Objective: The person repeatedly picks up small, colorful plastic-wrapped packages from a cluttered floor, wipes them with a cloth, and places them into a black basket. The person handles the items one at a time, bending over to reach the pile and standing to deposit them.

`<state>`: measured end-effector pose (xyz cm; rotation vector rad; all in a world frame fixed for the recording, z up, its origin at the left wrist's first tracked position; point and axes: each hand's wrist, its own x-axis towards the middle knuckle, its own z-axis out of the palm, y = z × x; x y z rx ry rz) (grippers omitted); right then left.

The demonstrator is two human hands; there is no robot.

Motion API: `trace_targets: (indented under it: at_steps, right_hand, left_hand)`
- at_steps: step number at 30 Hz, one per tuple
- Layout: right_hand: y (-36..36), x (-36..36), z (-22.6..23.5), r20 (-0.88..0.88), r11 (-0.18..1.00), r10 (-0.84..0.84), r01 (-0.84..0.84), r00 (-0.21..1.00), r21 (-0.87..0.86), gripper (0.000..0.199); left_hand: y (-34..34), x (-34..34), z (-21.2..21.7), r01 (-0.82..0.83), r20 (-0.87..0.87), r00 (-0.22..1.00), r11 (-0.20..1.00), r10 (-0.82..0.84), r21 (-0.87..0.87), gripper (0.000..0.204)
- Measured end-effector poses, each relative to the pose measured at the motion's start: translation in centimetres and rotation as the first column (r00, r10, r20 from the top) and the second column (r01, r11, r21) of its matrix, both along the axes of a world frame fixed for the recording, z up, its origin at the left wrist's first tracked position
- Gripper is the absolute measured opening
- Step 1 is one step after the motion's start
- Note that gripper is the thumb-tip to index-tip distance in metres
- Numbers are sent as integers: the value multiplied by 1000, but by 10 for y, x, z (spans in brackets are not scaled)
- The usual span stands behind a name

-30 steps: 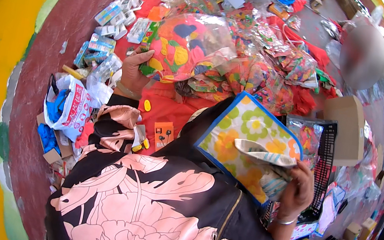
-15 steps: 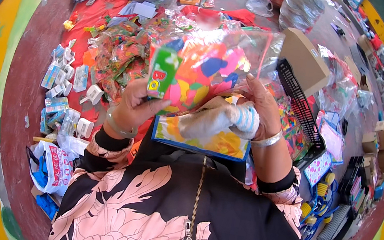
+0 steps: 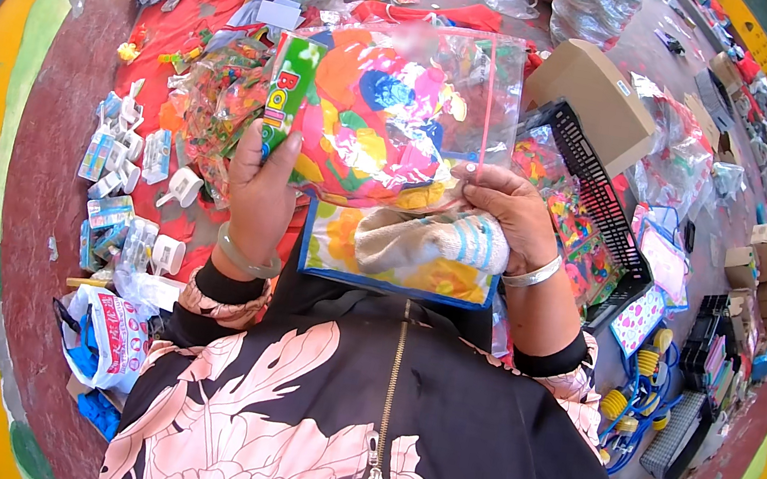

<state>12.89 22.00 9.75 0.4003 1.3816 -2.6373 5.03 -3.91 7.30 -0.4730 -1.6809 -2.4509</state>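
Observation:
A clear plastic bag of colourful balloons is held up in front of me. Its green label runs along the left edge, and a pink zip strip shows near the right edge. My left hand is closed on the lower left edge, thumb over the label. My right hand pinches the lower right edge, by the strip. Under the bag, a white knitted glove or sock with blue stripes lies on a yellow floral item with blue edging at my lap.
To the left, a heap of colourful bags sits on red cloth, with white plastic cups nearby. A tilted black crate and a cardboard box stand to the right. Blue hoses with yellow parts lie lower right.
The bag has shifted left and turned more squarely toward me, its label now upright along the left edge. My right hand has moved from the bag's upper right side to its lower right edge.

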Motion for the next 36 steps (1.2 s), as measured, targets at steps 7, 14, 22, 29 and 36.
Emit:
trace_targets:
  at_steps: [7,14,22,29,36]
  right_hand:
    - [4,5,-2,-91,997,-61,65,994,52,13]
    - [-18,12,19,-220,970,-227,201,949,-134,9]
    - [-15,9,5,-470,914,-198,335,860,228,4]
    - [-18,33,40,-572,703,217,280,791,654,12]
    - [-25,40,62,-620,560,502,319,603,764,18]
  left_hand:
    - [9,1,3,105,171,971,939,-168,326,21]
    - [17,1,-1,115,264,932,892,-250,438,18]
    - [8,-8,-16,324,441,793,904,-421,280,27]
    - [12,-8,-41,498,504,796,836,-335,-231,24]
    - [17,-5,-30,677,616,698,616,-366,-402,20]
